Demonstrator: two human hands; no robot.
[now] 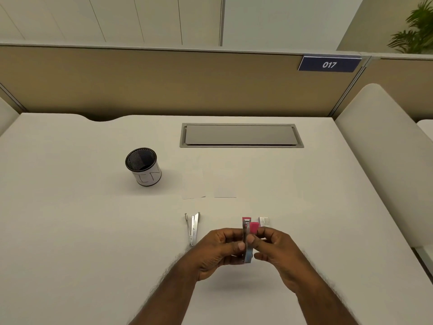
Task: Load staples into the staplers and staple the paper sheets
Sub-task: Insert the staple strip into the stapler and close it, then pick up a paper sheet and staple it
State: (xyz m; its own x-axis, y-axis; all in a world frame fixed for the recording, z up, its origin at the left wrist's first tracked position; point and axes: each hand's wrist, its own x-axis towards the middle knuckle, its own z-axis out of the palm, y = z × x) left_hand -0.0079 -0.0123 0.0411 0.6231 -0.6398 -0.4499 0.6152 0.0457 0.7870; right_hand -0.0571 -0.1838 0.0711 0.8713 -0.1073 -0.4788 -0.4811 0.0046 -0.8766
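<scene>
While both hands hover over the bench, left hand and right hand fingers clamp a pink stapler between them; silver stapler lies open at 9 o'clock, paper sheets at 12.

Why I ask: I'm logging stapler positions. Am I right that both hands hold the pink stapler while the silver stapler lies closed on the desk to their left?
Not quite. The head view shows the silver stapler lying splayed open, not closed. The left hand and right hand do hold the pink stapler.
</scene>
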